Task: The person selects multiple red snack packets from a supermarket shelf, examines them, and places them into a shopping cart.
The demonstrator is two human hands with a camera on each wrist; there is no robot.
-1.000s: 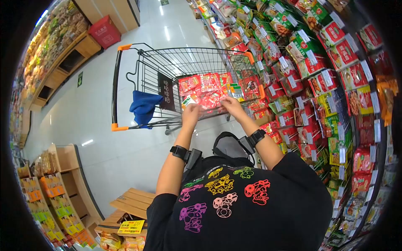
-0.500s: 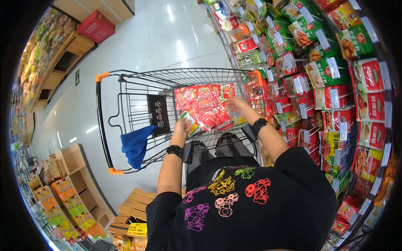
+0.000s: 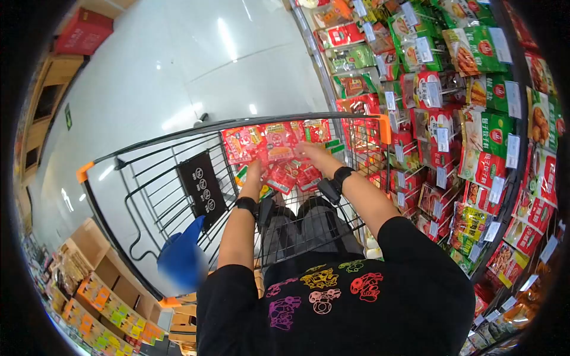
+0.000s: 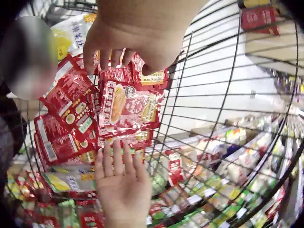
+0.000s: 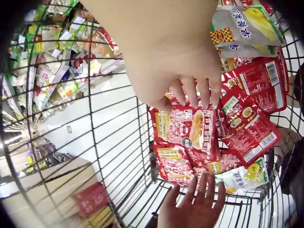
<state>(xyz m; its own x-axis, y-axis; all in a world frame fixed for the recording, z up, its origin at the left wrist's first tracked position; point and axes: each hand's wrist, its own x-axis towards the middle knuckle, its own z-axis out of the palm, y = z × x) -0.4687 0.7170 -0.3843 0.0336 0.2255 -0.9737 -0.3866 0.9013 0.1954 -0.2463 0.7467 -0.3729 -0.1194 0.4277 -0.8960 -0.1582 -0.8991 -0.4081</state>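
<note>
A pile of glossy red food packets (image 3: 279,142) lies in a black wire shopping cart (image 3: 178,139). My left hand (image 3: 252,175) is at the left side of the pile, fingers extended over the packets. From the other side my right hand (image 3: 314,155) reaches over the pile, its fingertips right at the edge of a red packet (image 5: 192,126). In the left wrist view the right palm (image 4: 123,190) shows with spread, straight fingers. Grey packets with yellow pictures (image 5: 244,31) lie at the pile's ends.
Hanging packets on a shelf rack (image 3: 439,118) line the right side, close to the cart's orange-cornered end. A blue cloth (image 3: 181,255) hangs at the cart's handle end, beside a black sign (image 3: 202,187). Wooden shelves (image 3: 104,261) stand at lower left.
The cart has come closer to the body. Both hands have moved from the cart's near side to over and beside the packets, and the head view has shifted.
</note>
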